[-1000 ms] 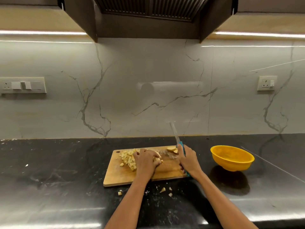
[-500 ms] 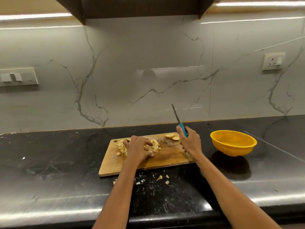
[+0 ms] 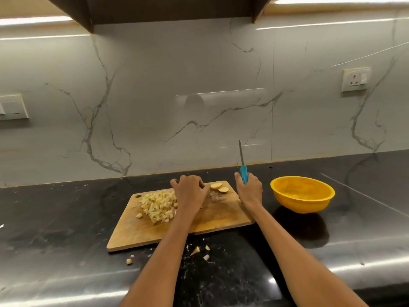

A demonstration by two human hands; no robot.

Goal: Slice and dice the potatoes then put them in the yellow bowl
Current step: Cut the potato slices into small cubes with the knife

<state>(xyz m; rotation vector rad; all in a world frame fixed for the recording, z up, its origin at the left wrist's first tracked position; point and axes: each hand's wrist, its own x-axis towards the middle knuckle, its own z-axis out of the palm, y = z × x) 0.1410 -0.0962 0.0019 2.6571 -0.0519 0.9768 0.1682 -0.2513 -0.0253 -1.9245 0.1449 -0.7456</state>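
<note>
A wooden cutting board (image 3: 212,222) lies on the black counter. A pile of diced potato (image 3: 158,206) sits on its left half. Two potato slices (image 3: 219,187) rest at its far edge. My left hand (image 3: 190,191) is palm down on the board between the pile and the slices, fingers curled; whether it holds anything I cannot tell. My right hand (image 3: 249,189) grips a knife with a blue handle (image 3: 244,176), its blade pointing up, over the board's right end. The yellow bowl (image 3: 302,193) stands to the right of the board and looks empty.
A few stray potato bits (image 3: 200,251) lie on the counter in front of the board, one more (image 3: 129,261) to the left. A marble backsplash rises behind, with a socket (image 3: 355,79) at right and a switch plate (image 3: 12,107) at left.
My left hand has moved right off the diced pile toward the slices, leaving the pile uncovered. The knife stays raised in my right hand. The camera has tilted down.
</note>
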